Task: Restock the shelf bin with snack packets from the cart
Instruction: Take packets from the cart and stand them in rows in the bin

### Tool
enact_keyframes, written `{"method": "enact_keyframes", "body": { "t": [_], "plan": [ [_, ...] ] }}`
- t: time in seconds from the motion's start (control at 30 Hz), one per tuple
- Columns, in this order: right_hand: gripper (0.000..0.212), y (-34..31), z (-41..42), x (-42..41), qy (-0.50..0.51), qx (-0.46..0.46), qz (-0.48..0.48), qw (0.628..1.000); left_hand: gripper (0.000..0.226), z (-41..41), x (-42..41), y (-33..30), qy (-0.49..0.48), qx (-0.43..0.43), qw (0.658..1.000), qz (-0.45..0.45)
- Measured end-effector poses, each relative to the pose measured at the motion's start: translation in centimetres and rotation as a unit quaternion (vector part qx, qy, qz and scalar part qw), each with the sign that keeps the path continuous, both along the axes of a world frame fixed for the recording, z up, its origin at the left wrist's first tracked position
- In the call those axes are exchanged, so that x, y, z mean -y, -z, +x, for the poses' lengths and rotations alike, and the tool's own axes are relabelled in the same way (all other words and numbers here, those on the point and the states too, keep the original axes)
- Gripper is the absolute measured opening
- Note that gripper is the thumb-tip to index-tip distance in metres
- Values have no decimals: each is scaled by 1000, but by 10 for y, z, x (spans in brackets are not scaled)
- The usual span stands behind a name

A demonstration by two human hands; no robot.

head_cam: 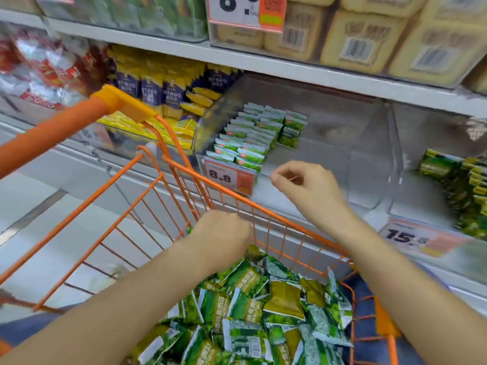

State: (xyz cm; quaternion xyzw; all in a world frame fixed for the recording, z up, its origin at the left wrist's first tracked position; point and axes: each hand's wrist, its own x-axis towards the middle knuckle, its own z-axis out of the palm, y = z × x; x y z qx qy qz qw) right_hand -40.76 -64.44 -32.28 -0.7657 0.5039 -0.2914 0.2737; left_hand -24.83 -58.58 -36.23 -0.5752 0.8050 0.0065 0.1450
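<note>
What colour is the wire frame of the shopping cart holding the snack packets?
Orange, seen clearly in the head view: the cart has orange wires and handle.

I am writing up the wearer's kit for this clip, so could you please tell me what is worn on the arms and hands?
Nothing is worn as far as the view shows. The left hand and right hand are bare: no gloves, rings, watch or wristband visible. Both forearms are uncovered all the way to the bottom edge of the picture, with no sleeve or cuff in view. No markings show.
</note>
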Motion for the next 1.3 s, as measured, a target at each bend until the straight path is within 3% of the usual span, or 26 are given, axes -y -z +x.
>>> {"method": "enact_keyframes", "body": {
  "t": [0.1, 0.17, 0.27, 0.37, 0.53, 0.67, 0.77, 0.9, 1.07, 1.2, 1.3],
  "plan": [
    [13, 17, 4, -12, -15, -55, 14, 998, 25, 29, 4, 24, -48, 1, 996, 81],
    [21, 22, 6, -13, -37, -121, 23, 992, 38, 39, 4, 33, -79, -74, 981, 161],
    [26, 23, 4, -12, -37, -141, 3, 989, 61, 41, 6, 42, -145, -149, 946, 247],
    [29, 25, 2, -13, -41, -154, -15, 987, 70, 42, 11, 49, -162, -171, 935, 264],
    [31, 24, 0, -13, -56, -156, -7, 986, 60, 37, 7, 51, -139, -166, 938, 272],
    [33, 26, -1, -13, -60, -160, -6, 985, 77, 34, 7, 50, -143, -153, 936, 282],
    [31, 26, -1, -14, -64, -162, -9, 985, 65, 38, 8, 36, -128, -123, 939, 294],
    [21, 21, -2, -18, -80, -76, 16, 994, 25, 52, 9, -5, -115, -277, 891, 341],
    [14, 12, 0, -24, -120, 88, 35, 988, 37, 41, 2, -53, -143, -534, 792, 261],
    [26, 9, 0, -27, -132, 92, 53, 986, 39, 27, 0, -58, -163, -591, 783, 104],
    [18, 8, 1, -25, -113, 114, 55, 986, 42, 23, -1, -61, -153, -597, 785, 68]
  ]
}}
